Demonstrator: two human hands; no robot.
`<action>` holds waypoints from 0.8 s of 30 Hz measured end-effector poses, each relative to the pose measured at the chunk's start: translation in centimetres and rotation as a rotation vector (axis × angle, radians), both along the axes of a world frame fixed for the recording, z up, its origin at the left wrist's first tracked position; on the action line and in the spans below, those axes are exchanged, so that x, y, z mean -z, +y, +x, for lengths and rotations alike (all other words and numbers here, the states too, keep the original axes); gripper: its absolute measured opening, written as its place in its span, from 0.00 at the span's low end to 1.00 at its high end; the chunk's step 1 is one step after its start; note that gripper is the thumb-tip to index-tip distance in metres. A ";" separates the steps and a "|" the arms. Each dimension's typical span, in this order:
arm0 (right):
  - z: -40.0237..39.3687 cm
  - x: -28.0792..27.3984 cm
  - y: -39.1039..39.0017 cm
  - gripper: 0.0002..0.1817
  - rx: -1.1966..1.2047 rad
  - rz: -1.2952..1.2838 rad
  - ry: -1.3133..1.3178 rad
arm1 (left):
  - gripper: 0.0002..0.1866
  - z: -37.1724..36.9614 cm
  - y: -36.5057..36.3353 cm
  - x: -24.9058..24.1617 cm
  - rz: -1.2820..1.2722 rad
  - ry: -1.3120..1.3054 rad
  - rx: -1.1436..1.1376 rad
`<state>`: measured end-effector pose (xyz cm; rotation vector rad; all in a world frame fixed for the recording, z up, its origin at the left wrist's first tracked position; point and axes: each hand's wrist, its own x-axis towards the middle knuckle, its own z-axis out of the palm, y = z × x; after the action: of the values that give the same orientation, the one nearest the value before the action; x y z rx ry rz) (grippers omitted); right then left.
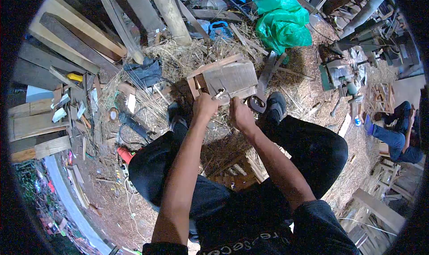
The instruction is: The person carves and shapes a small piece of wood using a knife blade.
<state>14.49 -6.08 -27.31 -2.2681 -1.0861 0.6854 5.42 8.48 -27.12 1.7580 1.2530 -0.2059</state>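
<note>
My left hand (205,107) is closed at the near edge of a weathered wooden block or board (239,76), which lies low between my feet. By its fingertips is a small pale piece (219,93), too small to name. My right hand (241,115) is closed around a thin, pointed tool (227,89) whose tip reaches over the wood; its exact kind is not clear. A dark saw-like handle (257,104) with a hole lies just right of the board, close to my right hand. A narrow wooden strip (219,65) runs along the board's far edge.
Straw and shavings cover the ground. A power tool (134,124) lies left of my legs, with a red-orange object (125,154) nearby. Planks (80,45) lean at upper left. A green plastic bag (283,22) and machinery (342,74) stand beyond. Another person (395,136) sits far right.
</note>
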 end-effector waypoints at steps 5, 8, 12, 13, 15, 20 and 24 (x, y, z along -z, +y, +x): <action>-0.3 -0.3 0.3 0.09 -0.015 -0.052 0.006 | 0.17 0.1 -0.9 2.1 0.058 -0.081 -0.082; -0.4 0.0 0.6 0.09 -0.012 -0.094 -0.010 | 0.17 -0.2 -0.8 2.7 -0.022 -0.096 -0.124; 0.0 0.0 0.3 0.09 -0.021 -0.074 -0.019 | 0.17 -0.1 -1.0 2.2 -0.301 -0.146 -0.235; 0.1 -0.1 0.3 0.09 -0.023 -0.060 -0.021 | 0.17 -0.1 -1.1 2.0 -0.305 -0.159 -0.232; 0.3 0.3 0.3 0.09 -0.033 -0.055 -0.036 | 0.16 -0.1 -1.6 1.8 -0.316 -0.181 -0.225; 0.4 0.5 0.3 0.09 -0.016 -0.107 -0.002 | 0.19 0.4 -2.9 4.2 0.144 -0.089 -0.121; 0.4 0.6 0.4 0.09 -0.009 -0.118 0.002 | 0.19 0.7 -3.6 3.7 0.297 -0.028 -0.009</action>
<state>14.88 -5.71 -27.95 -2.3623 -1.0815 0.7748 6.08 4.91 -30.87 1.9985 1.3227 0.0119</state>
